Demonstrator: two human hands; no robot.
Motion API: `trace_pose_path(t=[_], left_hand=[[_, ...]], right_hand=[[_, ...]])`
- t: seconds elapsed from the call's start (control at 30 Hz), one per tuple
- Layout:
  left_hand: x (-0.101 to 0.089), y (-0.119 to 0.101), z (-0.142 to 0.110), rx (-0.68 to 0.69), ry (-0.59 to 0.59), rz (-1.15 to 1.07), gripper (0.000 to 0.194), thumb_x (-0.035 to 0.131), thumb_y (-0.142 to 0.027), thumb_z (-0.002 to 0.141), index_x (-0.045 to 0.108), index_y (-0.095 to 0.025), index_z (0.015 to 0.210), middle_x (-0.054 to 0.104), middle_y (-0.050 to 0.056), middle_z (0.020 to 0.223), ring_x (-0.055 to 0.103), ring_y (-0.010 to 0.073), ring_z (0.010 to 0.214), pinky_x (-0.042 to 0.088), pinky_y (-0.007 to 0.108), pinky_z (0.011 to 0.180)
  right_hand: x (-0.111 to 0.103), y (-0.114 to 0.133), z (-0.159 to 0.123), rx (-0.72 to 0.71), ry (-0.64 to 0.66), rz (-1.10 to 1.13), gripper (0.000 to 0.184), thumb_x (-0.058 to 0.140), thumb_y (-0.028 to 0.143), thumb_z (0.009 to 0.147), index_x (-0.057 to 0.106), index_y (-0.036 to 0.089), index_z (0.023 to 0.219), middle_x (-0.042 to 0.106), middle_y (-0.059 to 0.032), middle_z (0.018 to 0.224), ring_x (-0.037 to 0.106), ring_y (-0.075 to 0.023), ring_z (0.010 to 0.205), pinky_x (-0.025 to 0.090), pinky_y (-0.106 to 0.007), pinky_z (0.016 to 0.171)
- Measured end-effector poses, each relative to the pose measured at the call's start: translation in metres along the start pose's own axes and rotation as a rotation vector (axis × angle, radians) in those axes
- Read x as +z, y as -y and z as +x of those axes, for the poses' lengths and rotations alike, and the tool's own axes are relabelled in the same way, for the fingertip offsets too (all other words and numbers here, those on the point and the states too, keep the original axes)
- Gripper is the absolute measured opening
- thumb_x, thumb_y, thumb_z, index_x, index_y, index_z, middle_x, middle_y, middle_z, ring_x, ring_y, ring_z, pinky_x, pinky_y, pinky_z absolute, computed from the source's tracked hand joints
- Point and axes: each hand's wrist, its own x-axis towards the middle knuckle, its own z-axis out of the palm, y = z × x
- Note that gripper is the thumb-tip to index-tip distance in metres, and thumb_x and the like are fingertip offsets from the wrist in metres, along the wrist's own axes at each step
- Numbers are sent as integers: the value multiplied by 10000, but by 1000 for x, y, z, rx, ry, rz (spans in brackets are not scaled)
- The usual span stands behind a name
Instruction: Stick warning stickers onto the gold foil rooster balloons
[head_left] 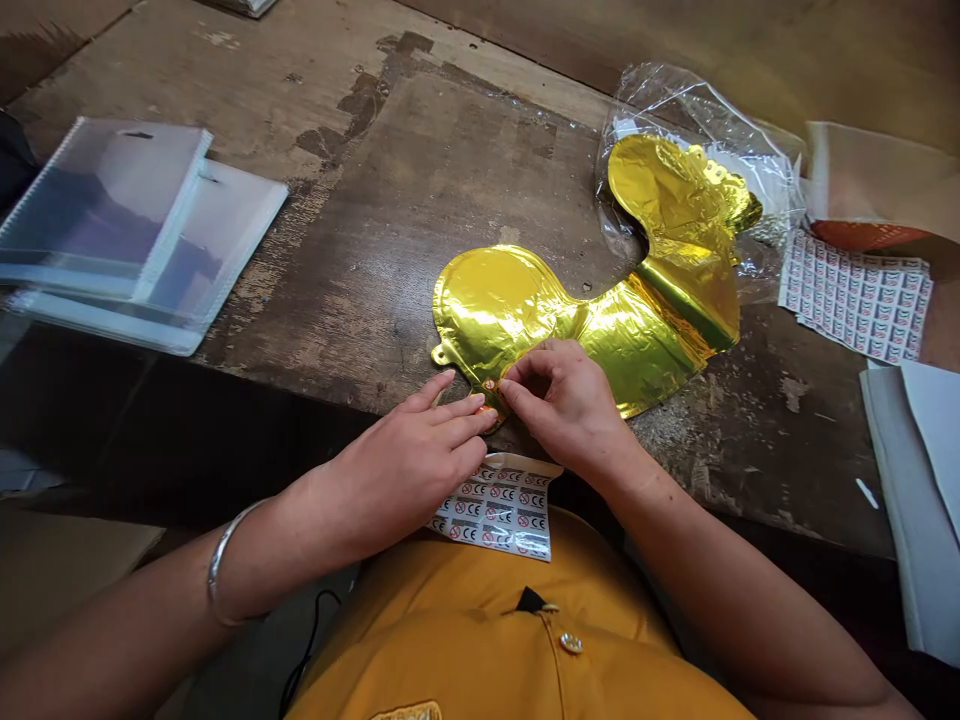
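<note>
A flat gold foil balloon (570,320) lies on the worn wooden table (390,200), its far end reaching into a clear plastic bag (697,130). My left hand (420,460) rests at the balloon's near tab with fingers stretched out and pressing on it. My right hand (562,395) is pinched at the same tab, its fingertips on a small sticker (489,386). A sheet of CE warning stickers (499,505) lies on my lap just below both hands.
A stack of clear plastic sleeves (127,230) sits at the table's left. Another sticker sheet (855,290) lies at the right, with white paper (922,480) nearer me. A silver bangle (225,555) is on my left wrist.
</note>
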Motion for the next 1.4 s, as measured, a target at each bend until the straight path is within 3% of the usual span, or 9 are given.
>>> trace_pose_path(t=[0.23,0.37,0.5,0.57,0.7,0.93,1.03,1.2,1.4], left_hand=[[1,-1,0,5,-8,-7,185,463,-117,926,642,-129,882,672,106,1208,561,238,1224,270,489,1159],[3,-3,0,-26,-14,-20,149,491,-124,917,636,-137,882,673,94,1209,565,225,1220,267,472,1163],[7,-2,-1,-62,-21,-60,121,509,-107,900,622,-147,879,669,77,1221,570,216,1216,262,478,1163],[9,-1,-2,-80,-25,-91,114,509,-121,903,617,-153,884,669,69,1222,571,211,1214,255,495,1162],[8,1,-6,-81,-47,-142,138,487,-150,913,621,-156,883,623,92,1280,539,203,1239,277,500,1153],[5,-2,-17,-153,-145,-141,140,521,-137,874,659,-156,874,615,109,1104,561,224,1083,501,399,953],[1,-3,-19,-185,-134,-144,136,525,-155,874,660,-171,866,587,106,1116,559,223,1052,514,392,914],[-10,-4,-16,-213,-157,-51,109,561,-177,858,668,-189,872,553,112,1187,518,266,1122,485,441,936],[-25,-3,0,-149,-123,-33,128,556,-214,878,670,-180,832,512,116,1325,475,277,1226,410,463,1041]], right_hand=[[6,8,-5,25,-30,-130,182,646,312,801,587,196,674,592,-45,757,493,-194,773,372,-343,708],[13,1,0,45,-148,-236,273,672,435,782,551,192,813,584,-47,778,484,-196,740,359,-329,664],[5,-12,6,40,-320,-368,160,512,298,891,580,158,931,607,-112,875,524,-224,766,404,-361,675],[-2,-13,0,-101,-342,-357,187,452,197,901,604,149,998,629,-137,952,552,-243,855,444,-388,752],[-4,-11,-24,-517,-48,-215,275,498,168,900,625,183,1143,646,-111,1212,559,-236,1027,474,-414,906],[12,-19,-26,-641,-42,-195,251,502,144,908,676,146,1089,664,-120,1219,617,-221,922,522,-401,829],[7,-16,-18,-546,-42,-63,215,494,148,905,696,157,976,713,-125,1084,631,-207,891,520,-374,802],[-3,-13,-8,-106,-52,240,88,622,218,809,674,176,752,679,-21,719,601,-140,667,477,-271,638],[-10,-16,7,100,102,462,326,600,423,817,603,162,621,486,45,539,405,-76,509,330,-222,492]])
